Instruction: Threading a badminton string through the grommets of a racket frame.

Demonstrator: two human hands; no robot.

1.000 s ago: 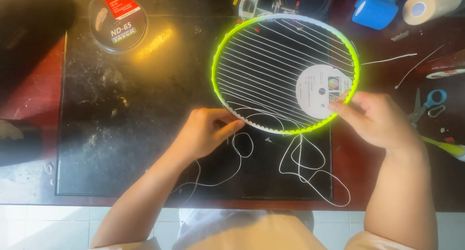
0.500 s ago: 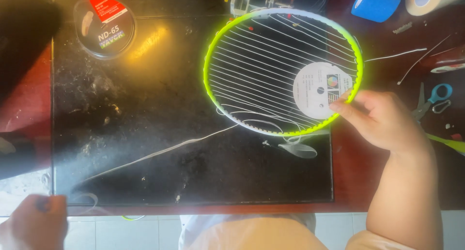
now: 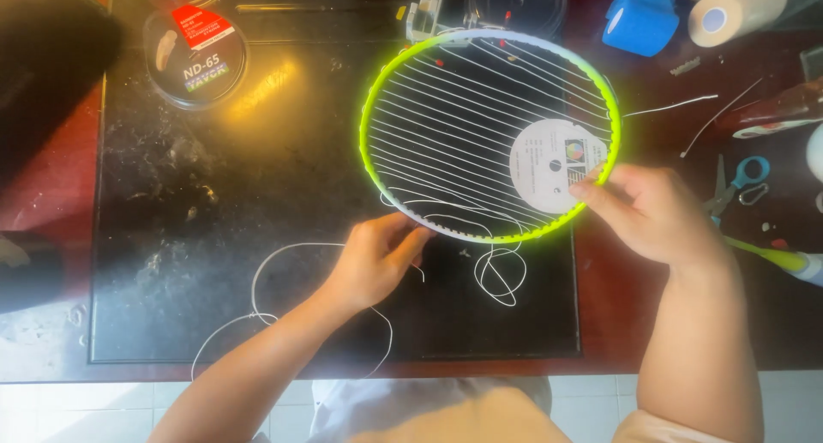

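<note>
A neon-yellow racket head (image 3: 371, 170) lies over a black mat (image 3: 214, 237), strung with white lines running one way. A round white label (image 3: 557, 166) shows behind the strings on the right. My right hand (image 3: 656, 213) grips the frame at its lower right edge. My left hand (image 3: 375, 259) is at the frame's lower edge, fingers pinched on the loose white string (image 3: 283, 253). The string loops across the mat to the left and coils under the frame.
A clear round case with a red and white label (image 3: 195, 59) sits top left. Blue tape (image 3: 643, 16), a tan tape roll (image 3: 735, 12), blue-handled scissors (image 3: 737, 181) and a clamp device (image 3: 427, 18) lie around the frame. The table's front edge runs below.
My left hand, which had pulled the string far out to the lower left, has come back to the frame's lower edge. The string now lies slack in loops on the mat.
</note>
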